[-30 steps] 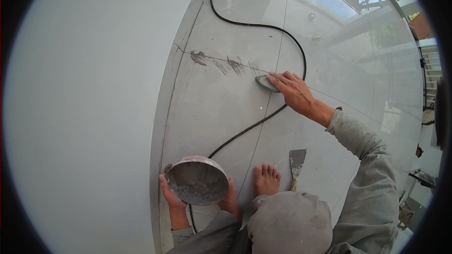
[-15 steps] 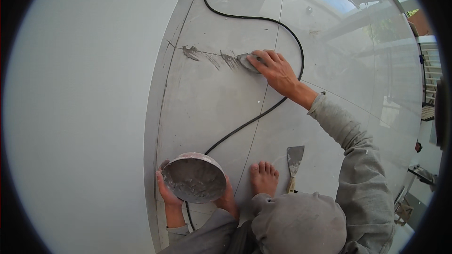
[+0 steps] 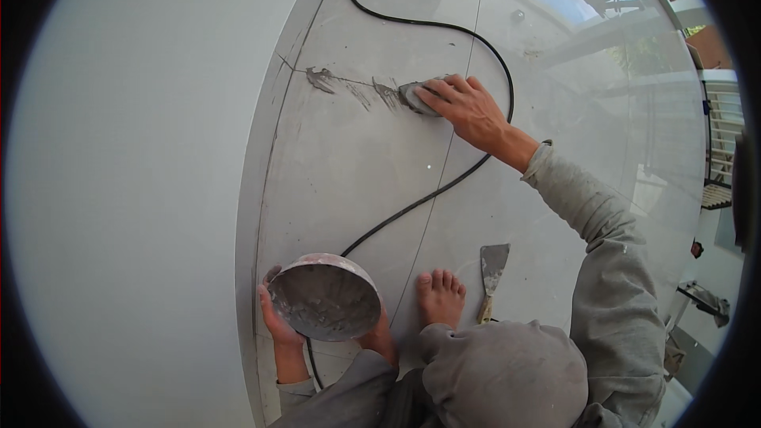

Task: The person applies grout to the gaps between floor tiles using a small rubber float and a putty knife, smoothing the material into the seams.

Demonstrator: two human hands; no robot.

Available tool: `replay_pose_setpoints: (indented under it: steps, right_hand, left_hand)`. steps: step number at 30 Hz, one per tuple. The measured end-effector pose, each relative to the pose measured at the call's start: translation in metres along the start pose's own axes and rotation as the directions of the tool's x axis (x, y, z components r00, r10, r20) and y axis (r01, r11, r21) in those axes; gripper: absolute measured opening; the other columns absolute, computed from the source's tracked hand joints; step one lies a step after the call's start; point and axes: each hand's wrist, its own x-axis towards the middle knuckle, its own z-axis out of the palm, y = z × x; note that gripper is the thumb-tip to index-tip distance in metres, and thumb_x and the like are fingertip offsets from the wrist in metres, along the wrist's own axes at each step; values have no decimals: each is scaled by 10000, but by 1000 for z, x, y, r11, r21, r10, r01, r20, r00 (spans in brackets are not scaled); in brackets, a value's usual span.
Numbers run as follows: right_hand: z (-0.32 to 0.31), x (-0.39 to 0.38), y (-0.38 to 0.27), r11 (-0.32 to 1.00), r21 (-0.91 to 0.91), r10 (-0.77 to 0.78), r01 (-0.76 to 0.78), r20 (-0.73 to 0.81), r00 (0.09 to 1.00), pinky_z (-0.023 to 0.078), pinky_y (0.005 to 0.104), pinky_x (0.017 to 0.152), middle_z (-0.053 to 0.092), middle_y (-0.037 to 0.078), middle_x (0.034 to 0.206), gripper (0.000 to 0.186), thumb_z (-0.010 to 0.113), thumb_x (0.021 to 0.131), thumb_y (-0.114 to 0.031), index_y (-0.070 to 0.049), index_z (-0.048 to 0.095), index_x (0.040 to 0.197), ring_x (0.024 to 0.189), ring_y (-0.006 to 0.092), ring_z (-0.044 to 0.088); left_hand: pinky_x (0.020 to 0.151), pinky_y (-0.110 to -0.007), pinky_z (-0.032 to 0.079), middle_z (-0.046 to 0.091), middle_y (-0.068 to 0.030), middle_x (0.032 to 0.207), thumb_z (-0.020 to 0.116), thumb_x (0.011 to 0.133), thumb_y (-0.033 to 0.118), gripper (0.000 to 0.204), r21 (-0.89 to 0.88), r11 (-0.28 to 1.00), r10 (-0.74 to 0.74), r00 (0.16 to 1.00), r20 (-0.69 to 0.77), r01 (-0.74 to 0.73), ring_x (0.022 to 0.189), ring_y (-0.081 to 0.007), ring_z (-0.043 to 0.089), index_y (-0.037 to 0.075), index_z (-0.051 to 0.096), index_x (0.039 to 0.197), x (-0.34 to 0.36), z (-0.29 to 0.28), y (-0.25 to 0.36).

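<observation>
Glossy pale floor tiles (image 3: 349,174) beside a white wall (image 3: 143,190) in the head view, black cable (image 3: 420,22) snaking across. Right hand (image 3: 469,115) has its fingers gripping a flat grey pad (image 3: 420,100) at the smeared joint (image 3: 384,93). Left hand (image 3: 279,319) has fingers curled round a bowl (image 3: 338,260) with grey paste (image 3: 337,313) inside. Putty knife (image 3: 494,265) lies near a bare foot (image 3: 442,299).

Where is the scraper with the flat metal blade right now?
In the head view, the scraper lies on the tiled floor, right of centre in the lower half, just to the right of the bare foot.
</observation>
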Motion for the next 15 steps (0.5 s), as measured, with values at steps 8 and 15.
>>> replay_pose_setpoints:
  steps: [8,15]
  right_hand:
    - [-24,-74,16,945,6,313,-326,257,914,489,383,938,574,128,1342,626,627,855,30,-7,506,1468,1145,280,564]
    - [3,-13,-51,760,111,648,-641,-42,761,569,411,770,612,187,1037,453,632,872,-28,107,574,1301,978,340,613]
  left_hand:
    - [1026,-420,515,613,-174,1294,402,1079,536,614,13,999,45,999,28,-45,1220,-297,607,20,453,1410,-2,8,4]
    - [1025,-415,514,616,-170,1292,413,1077,534,616,69,997,28,999,39,-30,1213,-288,608,20,451,1414,-1,5,5]
